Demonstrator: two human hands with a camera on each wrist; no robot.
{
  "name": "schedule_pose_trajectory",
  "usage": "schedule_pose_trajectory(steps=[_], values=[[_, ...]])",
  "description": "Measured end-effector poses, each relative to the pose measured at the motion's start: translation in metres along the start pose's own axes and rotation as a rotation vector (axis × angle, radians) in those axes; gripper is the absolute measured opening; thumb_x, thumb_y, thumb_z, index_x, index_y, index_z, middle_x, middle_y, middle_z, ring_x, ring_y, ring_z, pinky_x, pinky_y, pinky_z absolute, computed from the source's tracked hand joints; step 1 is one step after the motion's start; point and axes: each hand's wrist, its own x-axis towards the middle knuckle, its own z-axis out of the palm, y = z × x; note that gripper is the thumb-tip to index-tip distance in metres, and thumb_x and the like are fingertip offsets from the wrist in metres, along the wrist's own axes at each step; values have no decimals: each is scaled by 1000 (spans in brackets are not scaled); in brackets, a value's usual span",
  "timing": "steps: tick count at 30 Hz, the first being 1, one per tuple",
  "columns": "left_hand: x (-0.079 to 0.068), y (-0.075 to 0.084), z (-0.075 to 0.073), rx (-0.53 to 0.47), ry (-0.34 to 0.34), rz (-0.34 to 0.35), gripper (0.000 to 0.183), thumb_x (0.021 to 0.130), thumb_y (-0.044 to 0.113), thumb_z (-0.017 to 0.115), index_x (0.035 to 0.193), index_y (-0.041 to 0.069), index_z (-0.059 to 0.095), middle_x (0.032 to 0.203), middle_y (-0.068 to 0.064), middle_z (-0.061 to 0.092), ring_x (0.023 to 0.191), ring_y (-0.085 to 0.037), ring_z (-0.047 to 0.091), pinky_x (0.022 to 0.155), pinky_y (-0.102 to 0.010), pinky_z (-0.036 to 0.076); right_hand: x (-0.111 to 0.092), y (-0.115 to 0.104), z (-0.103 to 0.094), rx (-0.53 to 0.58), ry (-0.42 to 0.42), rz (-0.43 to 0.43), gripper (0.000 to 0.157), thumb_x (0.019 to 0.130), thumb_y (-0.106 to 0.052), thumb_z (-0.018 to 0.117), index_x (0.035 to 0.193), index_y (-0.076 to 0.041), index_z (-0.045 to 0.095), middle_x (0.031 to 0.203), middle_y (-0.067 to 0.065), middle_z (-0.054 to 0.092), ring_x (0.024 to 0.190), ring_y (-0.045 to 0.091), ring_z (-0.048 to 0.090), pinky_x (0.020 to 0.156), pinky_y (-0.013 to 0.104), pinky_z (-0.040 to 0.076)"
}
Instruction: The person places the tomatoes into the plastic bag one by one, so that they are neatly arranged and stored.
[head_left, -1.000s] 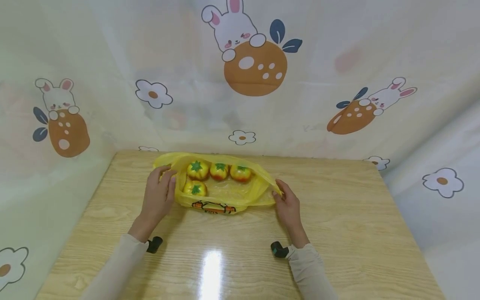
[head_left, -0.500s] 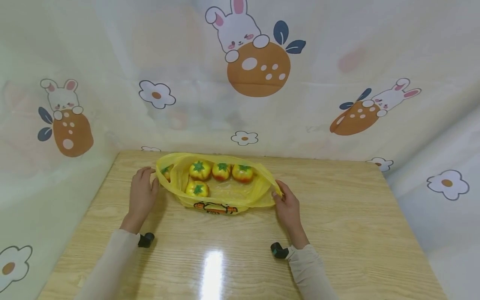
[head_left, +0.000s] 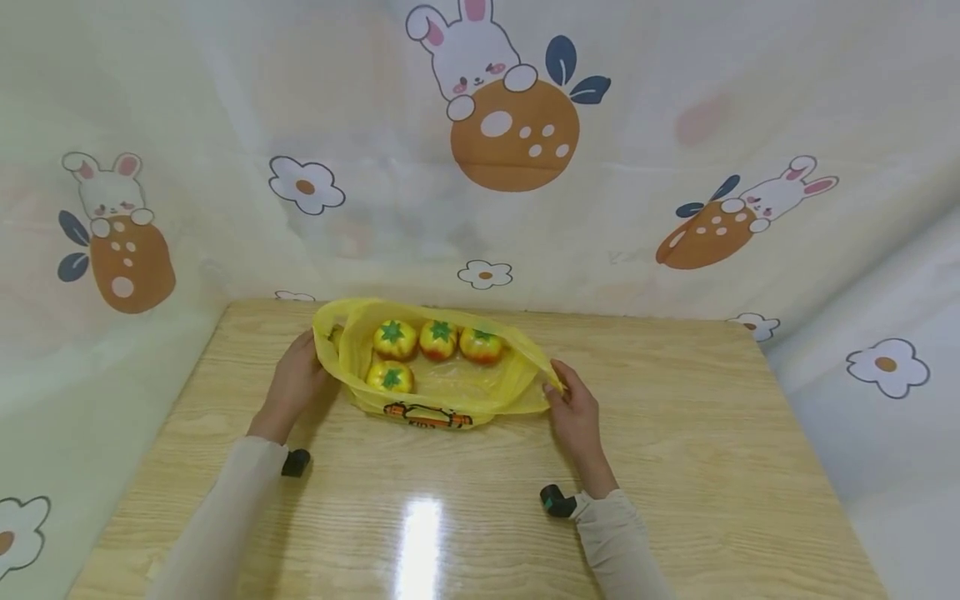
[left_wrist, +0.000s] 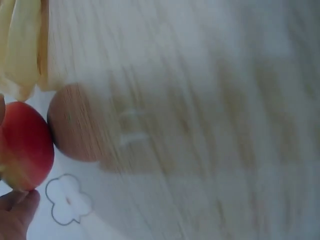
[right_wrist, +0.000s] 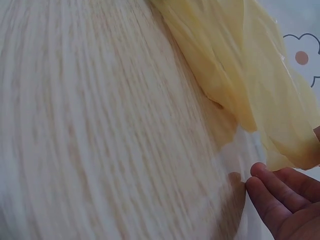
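A yellow plastic bag (head_left: pixel 442 403) lies with its mouth spread wide, several yellow-and-red tomatoes (head_left: pixel 392 377) with green star-shaped tops inside. My right hand (head_left: pixel 577 417) pinches the right corner of the bag's rim; in the right wrist view the thin film (right_wrist: pixel 280 100) hangs over the fingers. At the bag's left end is my left hand (head_left: pixel 294 382), its fingertips hidden behind the film. The left wrist view shows it gripping a red-and-yellow tomato (left_wrist: pixel 27 145) between fingers and thumb. Part of that tomato (head_left: pixel 335 335) shows at the left end of the bag in the head view.
A light wooden table (head_left: pixel 697 467) bears everything. Close behind it and along both sides hangs a pale curtain (head_left: pixel 375 242) printed with rabbits and flowers. A black camera mount (head_left: pixel 296 462) sits at the left wrist, another mount (head_left: pixel 557 502) at the right.
My left hand first pulled back left off the bag's rim, uncovering a tomato at that end, then came in against the bag's left end. The right hand stays on its corner.
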Motion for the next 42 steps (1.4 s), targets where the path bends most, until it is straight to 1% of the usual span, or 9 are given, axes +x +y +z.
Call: schedule_pose_trajectory(steps=[3, 7, 12, 17, 23, 29, 32, 37, 42], values=[[1, 2, 2, -5, 27, -10, 39, 100, 13, 56, 136, -2, 52, 137, -24, 54, 127, -44, 49, 109, -56, 38, 1, 2, 0, -10, 2, -20, 44, 97, -3, 57, 141, -3, 50, 146, 17, 49, 129, 32, 52, 101, 39, 49], [1, 4, 4, -16, 61, -29, 34, 101, 12, 54, 131, -3, 56, 135, -24, 56, 125, -43, 51, 107, -56, 40, 1, 2, -1, 1, -4, -23, 45, 98, -4, 57, 142, -3, 49, 147, 18, 48, 131, 33, 51, 103, 44, 46], [-1, 3, 7, -26, 86, -35, 29, 100, 13, 56, 122, -5, 61, 128, -24, 60, 120, -44, 55, 103, -56, 43, 0, 2, -1, 13, -8, -21, 46, 98, -5, 58, 143, -2, 48, 147, 19, 48, 129, 33, 52, 100, 36, 48], [-5, -5, 3, -35, 86, -46, 33, 98, 12, 59, 126, -5, 60, 133, -24, 58, 124, -44, 53, 104, -57, 42, 0, -2, -1, -3, -1, -17, 45, 97, -3, 58, 142, -3, 50, 145, 18, 50, 126, 32, 55, 93, 23, 50], [-13, -15, -13, -59, 92, -75, 43, 87, -1, 69, 128, -8, 58, 137, -31, 51, 126, -52, 48, 104, -62, 39, -3, -8, -4, -8, -1, -5, 47, 97, -2, 58, 143, -2, 47, 139, 22, 55, 123, 35, 58, 91, 26, 51], [-14, -15, -32, -73, 230, -102, 50, 81, -2, 76, 126, -12, 58, 134, -33, 53, 123, -53, 50, 102, -62, 41, -6, -20, -6, -16, -10, 9, 47, 97, -1, 57, 143, -1, 46, 140, 23, 53, 125, 35, 56, 95, 33, 50], [-13, -12, -41, -97, 292, -89, 50, 80, -3, 77, 125, -11, 59, 135, -32, 53, 123, -53, 50, 101, -62, 42, -1, -4, -3, -18, 0, -2, 46, 98, -4, 57, 143, -5, 48, 143, 19, 52, 127, 32, 54, 99, 42, 49], [-10, -8, -54, -121, 345, -88, 50, 80, -2, 78, 125, -11, 60, 135, -31, 53, 124, -53, 50, 102, -63, 40, -1, -5, -3, -21, -3, 3, 46, 98, -5, 57, 143, -7, 48, 145, 18, 51, 125, 32, 56, 96, 35, 51], [-10, -6, -62, -134, 407, -142, 49, 81, 0, 77, 126, -9, 60, 137, -29, 53, 126, -51, 49, 105, -62, 38, -7, -24, -6, 3, -14, 16, 46, 97, -1, 57, 142, -2, 47, 144, 22, 50, 124, 35, 56, 92, 29, 51]])
